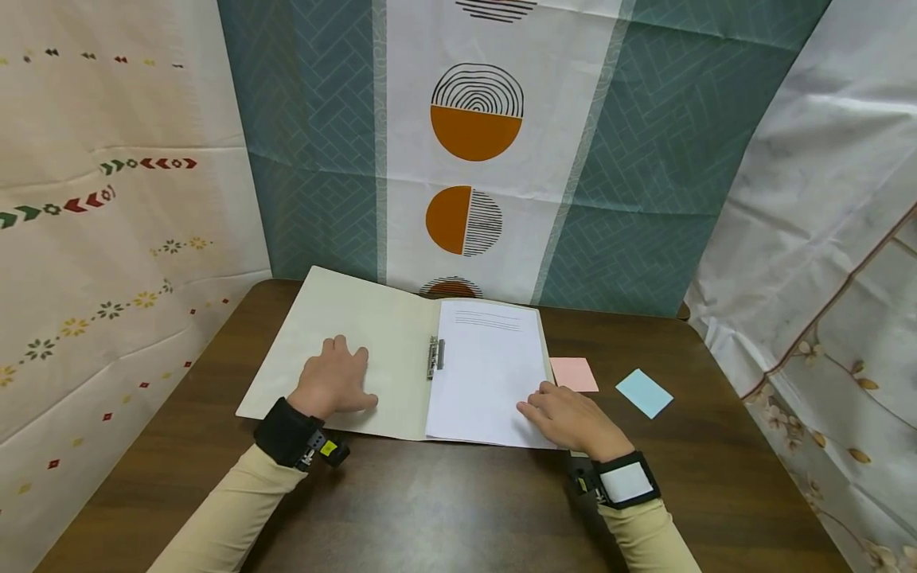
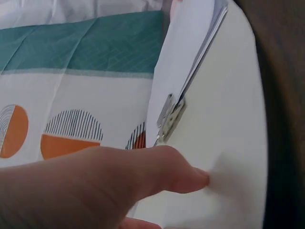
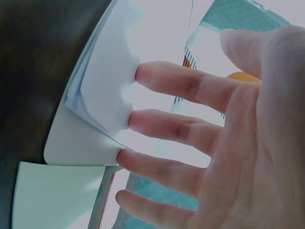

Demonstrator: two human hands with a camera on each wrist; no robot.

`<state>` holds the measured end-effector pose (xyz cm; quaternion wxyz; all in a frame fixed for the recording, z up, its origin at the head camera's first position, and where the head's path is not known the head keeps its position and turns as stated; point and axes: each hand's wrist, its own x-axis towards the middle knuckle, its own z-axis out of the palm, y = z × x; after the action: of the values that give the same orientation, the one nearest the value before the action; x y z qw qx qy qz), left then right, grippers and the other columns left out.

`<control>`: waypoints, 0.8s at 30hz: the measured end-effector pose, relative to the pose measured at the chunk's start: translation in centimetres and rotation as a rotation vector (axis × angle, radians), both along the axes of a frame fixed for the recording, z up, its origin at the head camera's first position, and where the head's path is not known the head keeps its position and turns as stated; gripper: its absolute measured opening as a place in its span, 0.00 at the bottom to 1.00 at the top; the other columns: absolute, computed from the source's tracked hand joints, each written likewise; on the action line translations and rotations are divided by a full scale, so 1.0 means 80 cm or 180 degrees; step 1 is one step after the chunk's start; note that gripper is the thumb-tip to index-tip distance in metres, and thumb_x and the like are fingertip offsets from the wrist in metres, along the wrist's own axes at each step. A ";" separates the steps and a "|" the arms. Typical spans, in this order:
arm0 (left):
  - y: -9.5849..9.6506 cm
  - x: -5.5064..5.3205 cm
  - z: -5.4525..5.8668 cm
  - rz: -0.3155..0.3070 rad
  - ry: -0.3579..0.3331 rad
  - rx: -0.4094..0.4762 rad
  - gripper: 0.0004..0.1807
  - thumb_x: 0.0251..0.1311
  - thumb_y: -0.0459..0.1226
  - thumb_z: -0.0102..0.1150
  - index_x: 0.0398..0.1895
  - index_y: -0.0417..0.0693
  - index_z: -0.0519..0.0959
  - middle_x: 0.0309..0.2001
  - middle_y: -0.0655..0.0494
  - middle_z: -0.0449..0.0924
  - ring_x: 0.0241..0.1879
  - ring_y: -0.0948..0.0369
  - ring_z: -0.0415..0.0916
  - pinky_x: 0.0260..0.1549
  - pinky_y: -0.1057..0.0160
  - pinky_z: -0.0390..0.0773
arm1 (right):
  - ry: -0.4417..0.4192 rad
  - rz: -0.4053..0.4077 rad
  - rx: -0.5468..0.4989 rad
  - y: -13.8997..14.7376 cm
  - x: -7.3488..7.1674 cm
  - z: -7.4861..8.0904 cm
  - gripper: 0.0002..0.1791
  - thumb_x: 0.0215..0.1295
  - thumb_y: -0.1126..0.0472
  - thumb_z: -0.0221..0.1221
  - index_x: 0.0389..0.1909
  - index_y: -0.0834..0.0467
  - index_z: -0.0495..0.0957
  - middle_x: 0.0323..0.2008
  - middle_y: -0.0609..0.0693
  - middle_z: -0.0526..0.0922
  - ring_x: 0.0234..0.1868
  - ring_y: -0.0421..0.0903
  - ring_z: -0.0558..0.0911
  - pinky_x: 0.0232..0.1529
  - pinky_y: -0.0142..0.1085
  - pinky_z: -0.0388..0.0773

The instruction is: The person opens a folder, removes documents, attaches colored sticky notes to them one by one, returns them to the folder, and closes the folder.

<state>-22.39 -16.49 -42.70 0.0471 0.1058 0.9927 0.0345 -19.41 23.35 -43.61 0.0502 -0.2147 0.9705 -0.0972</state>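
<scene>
A cream folder [image 1: 390, 318] lies spread wide on the table, with a metal clip [image 1: 433, 357] along its fold. White sheets [image 1: 480, 382] lie on its right half, the top one printed with a few lines near its upper edge. My left hand [image 1: 334, 380] is on the left cover, fingers spread; its thumb [image 2: 186, 179] reaches toward the clip side in the left wrist view. At the lower right edge of the sheets is my right hand [image 1: 573, 418]. Its fingers [image 3: 167, 78] extend fairly straight, tips at the paper, gripping nothing.
A pink square of paper [image 1: 575, 374] sits against the folder's right edge, and a light blue one [image 1: 645, 393] lies farther right. Patterned cloths [image 1: 315, 159] hang behind and on both sides of the brown table [image 1: 430, 509].
</scene>
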 end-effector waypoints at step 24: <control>0.063 0.030 -0.012 -0.0020 0.0361 0.0057 0.47 0.70 0.74 0.56 0.48 0.33 0.87 0.49 0.30 0.81 0.51 0.39 0.81 0.36 0.46 0.87 | -0.0005 -0.0046 0.0044 -0.004 0.001 0.001 0.21 0.86 0.47 0.57 0.49 0.56 0.92 0.40 0.50 0.85 0.37 0.43 0.77 0.42 0.42 0.77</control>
<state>-20.01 -11.41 -43.64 -0.0101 0.1110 0.9931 0.0371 -19.36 23.04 -43.56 0.0517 -0.2072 0.9727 -0.0910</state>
